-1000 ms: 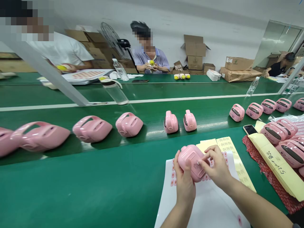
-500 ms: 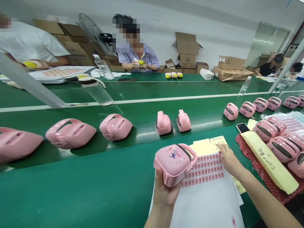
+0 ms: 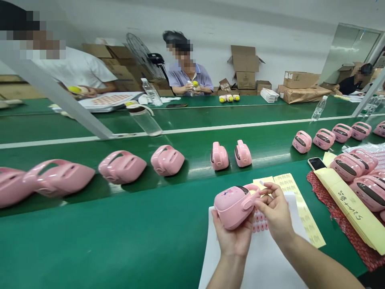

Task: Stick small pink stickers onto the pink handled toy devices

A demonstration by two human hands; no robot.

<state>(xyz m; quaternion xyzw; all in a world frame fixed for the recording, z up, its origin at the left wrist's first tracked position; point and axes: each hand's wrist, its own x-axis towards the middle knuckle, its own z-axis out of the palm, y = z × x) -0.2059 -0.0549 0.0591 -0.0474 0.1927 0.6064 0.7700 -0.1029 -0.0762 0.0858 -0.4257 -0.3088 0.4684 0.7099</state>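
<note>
My left hand [image 3: 233, 237] grips a pink handled case [image 3: 233, 204] from below, just above a white sticker sheet [image 3: 264, 257] on the green bench. The case's top shows a small printed figure and its handle points right. My right hand [image 3: 275, 212] is at the handle, thumb and forefinger pinched on a small pale sticker [image 3: 261, 183]. A few pink stickers [image 3: 260, 226] on the sheet show under that hand.
Pink cases [image 3: 167, 159] stand in a row along the green conveyor belt [image 3: 192, 136]. More pink cases [image 3: 363, 180] pile on a red mat at right, beside yellow sheets [image 3: 345, 202] and a phone [image 3: 315, 163]. Co-workers sit across the line, with bottles and cardboard boxes behind.
My left hand turned the case over and brought it back over the sheet. My right hand left the case, reached to the sticker rows, and returned to the handle with a sticker.
</note>
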